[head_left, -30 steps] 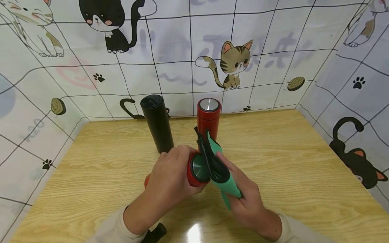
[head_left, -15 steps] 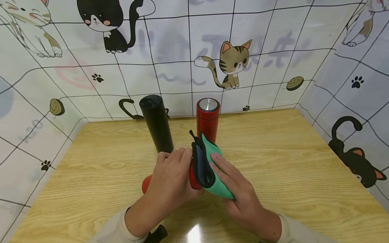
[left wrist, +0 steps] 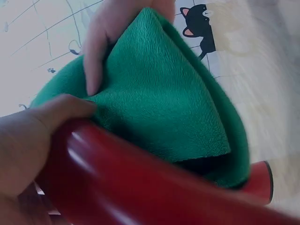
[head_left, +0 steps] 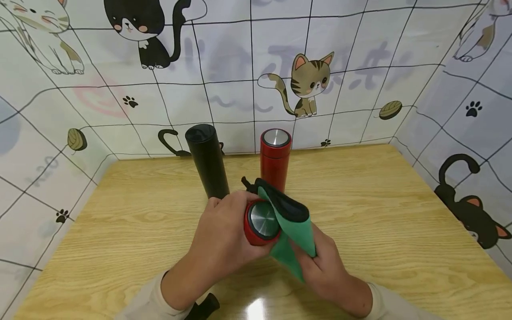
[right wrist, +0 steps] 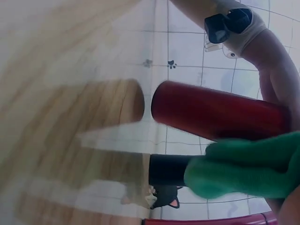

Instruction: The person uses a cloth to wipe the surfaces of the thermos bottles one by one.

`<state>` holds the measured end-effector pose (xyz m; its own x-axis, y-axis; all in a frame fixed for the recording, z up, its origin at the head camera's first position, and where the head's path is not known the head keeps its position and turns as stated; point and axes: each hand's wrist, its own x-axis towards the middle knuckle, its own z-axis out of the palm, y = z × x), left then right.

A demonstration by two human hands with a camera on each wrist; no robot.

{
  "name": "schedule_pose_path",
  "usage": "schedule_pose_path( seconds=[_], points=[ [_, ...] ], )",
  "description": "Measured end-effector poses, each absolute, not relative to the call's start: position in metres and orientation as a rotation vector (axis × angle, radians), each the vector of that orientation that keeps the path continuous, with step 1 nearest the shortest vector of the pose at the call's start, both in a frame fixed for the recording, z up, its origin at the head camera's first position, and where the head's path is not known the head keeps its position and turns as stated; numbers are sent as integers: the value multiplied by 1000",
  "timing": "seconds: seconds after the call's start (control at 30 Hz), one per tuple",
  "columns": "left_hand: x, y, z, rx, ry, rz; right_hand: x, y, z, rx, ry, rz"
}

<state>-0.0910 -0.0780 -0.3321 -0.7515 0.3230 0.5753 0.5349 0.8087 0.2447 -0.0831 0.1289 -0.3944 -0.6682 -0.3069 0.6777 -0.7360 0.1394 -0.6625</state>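
Note:
My left hand (head_left: 222, 233) grips a red thermos bottle (head_left: 250, 233) around its body, its silver lid (head_left: 264, 220) tilted up toward me. In the right wrist view its base (right wrist: 161, 101) hangs a little above the table. A green cloth (head_left: 300, 235) with a black edge (head_left: 286, 202) is in my right hand (head_left: 326, 262), pinched between thumb and fingers. It lies along the right side of the bottle and overlaps part of the lid. In the left wrist view the folded cloth (left wrist: 154, 103) spreads beside the red body (left wrist: 117, 183).
A black tumbler (head_left: 208, 162) stands behind my left hand, its base hidden. To its right is another upright red thermos (head_left: 275, 160), partly covered by the cloth. The wooden table (head_left: 380, 213) ends at a cat-printed backdrop (head_left: 232, 58) at the back and sides.
The cloth has turned in my right hand: its black edge now lies further right and leans that way. The lid, covered half a second ago, shows again. My left hand keeps its hold.

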Motion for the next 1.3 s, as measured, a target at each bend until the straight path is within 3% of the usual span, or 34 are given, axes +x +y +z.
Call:
schedule_pose_path(
  seconds=[0.2,0.6,0.9,1.3],
  points=[
    [-85,-83,-322,-622,-2436,-940,-86,129,-398,901,-2267,2027],
    [-90,-90,-319,-767,-1937,-1519,-121,136,-412,129,-2388,2701],
    [-89,-95,-324,-742,-1807,-1512,-122,127,-435,172,-2182,3133],
    [-95,-93,-328,-703,-1816,-1624,-118,132,-447,218,-2023,3331]
  ],
)
